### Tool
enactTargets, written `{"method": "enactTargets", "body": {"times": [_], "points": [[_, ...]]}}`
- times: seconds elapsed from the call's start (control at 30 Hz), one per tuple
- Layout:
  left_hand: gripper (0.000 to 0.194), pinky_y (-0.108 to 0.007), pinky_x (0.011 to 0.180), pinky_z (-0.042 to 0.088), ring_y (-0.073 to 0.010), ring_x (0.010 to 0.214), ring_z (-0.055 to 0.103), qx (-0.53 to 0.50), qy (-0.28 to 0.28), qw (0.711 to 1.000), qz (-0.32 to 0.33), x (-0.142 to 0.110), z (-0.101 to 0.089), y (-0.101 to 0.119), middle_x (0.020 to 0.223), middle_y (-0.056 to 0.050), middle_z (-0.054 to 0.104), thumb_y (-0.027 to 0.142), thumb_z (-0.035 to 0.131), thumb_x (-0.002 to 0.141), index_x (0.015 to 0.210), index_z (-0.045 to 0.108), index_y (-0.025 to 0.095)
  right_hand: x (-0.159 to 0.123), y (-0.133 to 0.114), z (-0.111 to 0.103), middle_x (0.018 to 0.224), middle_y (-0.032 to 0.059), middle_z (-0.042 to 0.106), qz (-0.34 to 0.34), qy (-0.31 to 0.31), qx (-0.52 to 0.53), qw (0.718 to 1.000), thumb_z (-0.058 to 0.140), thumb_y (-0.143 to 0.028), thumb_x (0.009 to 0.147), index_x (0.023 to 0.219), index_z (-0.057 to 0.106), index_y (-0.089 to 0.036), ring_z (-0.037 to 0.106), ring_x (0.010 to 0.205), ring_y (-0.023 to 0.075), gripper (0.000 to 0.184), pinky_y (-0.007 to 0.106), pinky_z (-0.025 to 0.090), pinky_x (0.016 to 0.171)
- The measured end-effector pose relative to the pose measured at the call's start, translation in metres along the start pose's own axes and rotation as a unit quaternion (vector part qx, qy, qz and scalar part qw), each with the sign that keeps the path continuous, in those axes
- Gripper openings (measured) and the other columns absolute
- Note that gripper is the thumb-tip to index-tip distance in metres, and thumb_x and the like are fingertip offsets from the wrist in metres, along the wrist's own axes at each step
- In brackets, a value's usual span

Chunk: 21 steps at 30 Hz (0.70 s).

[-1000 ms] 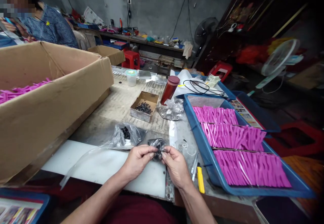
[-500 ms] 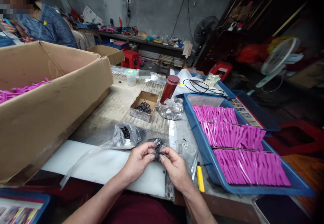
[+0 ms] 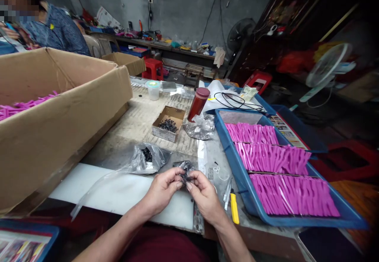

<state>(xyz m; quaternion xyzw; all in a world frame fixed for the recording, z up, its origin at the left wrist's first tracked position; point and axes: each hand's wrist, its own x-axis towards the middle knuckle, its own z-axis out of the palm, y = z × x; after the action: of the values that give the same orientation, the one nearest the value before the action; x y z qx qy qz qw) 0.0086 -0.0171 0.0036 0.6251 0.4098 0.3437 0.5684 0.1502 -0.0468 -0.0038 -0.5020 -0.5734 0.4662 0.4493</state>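
My left hand point(image 3: 166, 187) and my right hand point(image 3: 204, 195) meet over the near edge of the table, fingers closed in a pinch. Between and just beyond the fingertips is a small clear plastic bag point(image 3: 185, 166) with dark contents, and both hands appear to grip its near side. The fingers partly hide it, so I cannot make out the small pieces there. To the left lies a larger clear bag point(image 3: 151, 161) with black parts inside. Farther off, a small open cardboard box point(image 3: 164, 134) holds many small black pieces.
A blue tray point(image 3: 237, 167) with rows of pink strips stands at right, beside a yellow-handled tool point(image 3: 234, 208). A big cardboard carton point(image 3: 68, 124) takes up the left side. A red-brown bottle point(image 3: 197, 105) stands behind, and a person point(image 3: 63, 29) sits at far left.
Hardly anything differs. My hands stay in the same place, with only slight movement of the fingers at the small bag.
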Motion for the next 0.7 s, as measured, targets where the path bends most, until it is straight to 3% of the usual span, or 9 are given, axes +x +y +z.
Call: {"method": "enactTargets", "body": {"times": [0.7], "points": [[0.025, -0.021, 0.061, 0.041, -0.0109, 0.060, 0.047, 0.063, 0.008, 0.998, 0.026, 0.0007, 0.0004, 0.0005, 0.061, 0.002, 0.051, 0.014, 0.045, 0.068, 0.092, 0.054, 0.016, -0.0006, 0.0026, -0.0005, 0.066, -0.0032, 0.042, 0.005, 0.000, -0.007, 1.000, 0.043, -0.018, 0.073, 0.079, 0.044, -0.020, 0.043, 0.060, 0.0100, 0.006, 0.020, 0.036, 0.055]]}}
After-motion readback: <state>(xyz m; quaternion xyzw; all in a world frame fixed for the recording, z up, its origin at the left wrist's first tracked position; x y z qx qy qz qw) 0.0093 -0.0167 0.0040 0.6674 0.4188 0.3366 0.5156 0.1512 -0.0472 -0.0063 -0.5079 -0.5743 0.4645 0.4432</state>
